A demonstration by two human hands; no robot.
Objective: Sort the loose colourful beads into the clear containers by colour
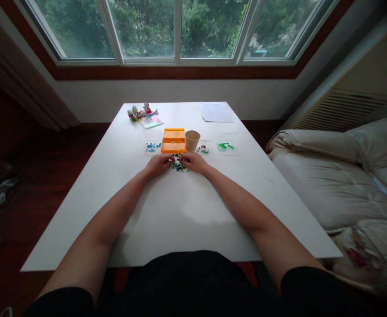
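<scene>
A small heap of mixed coloured pieces (pixel 179 167), blue, green and dark, lies on the white table (pixel 180 211). At its left edge is my left hand (pixel 159 164), fingers curled in and drawn together against the pieces. From the other side my right hand (pixel 194 162) reaches in, its fingertips pinched at the heap's upper right. Whatever sits between the fingers of either hand is too small to make out. Just behind the heap stands an open orange box (pixel 173 140) with a tiny pale piece in it, and a tan paper cup (pixel 192 140) beside it.
Clear trays flank the box: one with blue pieces (pixel 153 146) on the left, one with dark and green pieces (pixel 203 149), one with green pieces (pixel 225 146) on the right. Figurines (pixel 140 112), a colourful card (pixel 151 121) and white paper (pixel 217 112) lie farther back.
</scene>
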